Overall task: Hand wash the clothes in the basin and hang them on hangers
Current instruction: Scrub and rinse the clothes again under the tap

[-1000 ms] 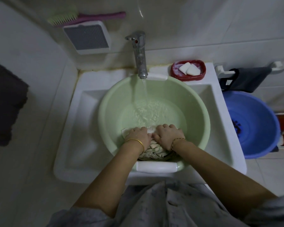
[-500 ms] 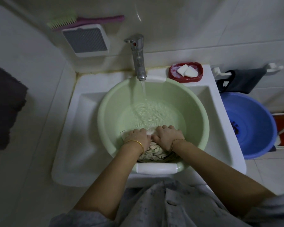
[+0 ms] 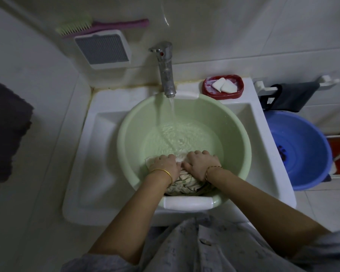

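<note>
A pale green basin [image 3: 126, 138] sits in the white sink [image 3: 98, 154], part full of water. The tap [image 3: 166, 73] runs a stream into it. A patterned cloth [image 3: 185, 186] lies bunched at the basin's near wall, half in the water. My left hand [image 3: 164, 163] and my right hand [image 3: 199, 163] sit side by side on top of the cloth, fingers curled down into it and gripping it. The fingertips are hidden under the water and the fabric.
A red soap dish [image 3: 223, 87] with white soap stands on the sink's back right corner. A blue basin [image 3: 300, 150] sits to the right, a dark cloth [image 3: 290, 97] on a rail above it. A brush [image 3: 98, 27] and vent [image 3: 103, 49] are on the wall. A dark towel [image 3: 6, 130] hangs left.
Both hands stay on the cloth at the basin's near wall with almost no shift. The water keeps running. The view has tilted slightly.
</note>
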The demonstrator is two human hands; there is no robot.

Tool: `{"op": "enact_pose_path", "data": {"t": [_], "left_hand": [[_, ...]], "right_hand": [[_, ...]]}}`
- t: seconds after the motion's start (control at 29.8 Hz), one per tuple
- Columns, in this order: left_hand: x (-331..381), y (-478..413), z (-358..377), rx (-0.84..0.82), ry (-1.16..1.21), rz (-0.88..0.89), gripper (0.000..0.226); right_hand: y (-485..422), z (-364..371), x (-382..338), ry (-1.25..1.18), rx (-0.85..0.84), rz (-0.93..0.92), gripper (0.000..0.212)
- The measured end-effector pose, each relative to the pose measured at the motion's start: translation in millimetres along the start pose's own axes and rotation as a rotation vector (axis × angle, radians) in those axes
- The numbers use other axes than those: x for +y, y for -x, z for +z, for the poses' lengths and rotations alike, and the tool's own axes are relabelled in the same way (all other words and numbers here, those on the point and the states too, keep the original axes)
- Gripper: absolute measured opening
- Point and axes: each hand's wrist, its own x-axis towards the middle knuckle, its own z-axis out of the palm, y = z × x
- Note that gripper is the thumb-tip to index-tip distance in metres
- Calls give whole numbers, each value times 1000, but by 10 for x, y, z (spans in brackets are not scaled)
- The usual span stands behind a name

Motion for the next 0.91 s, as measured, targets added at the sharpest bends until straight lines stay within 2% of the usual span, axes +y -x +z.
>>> {"op": "enact_pose_path", "data": {"t": [0.91], "left_hand": [[-18,-22,-4,-5,14,14,45]], "right_hand": [[-17,0,-16,19,0,21,49]]}}
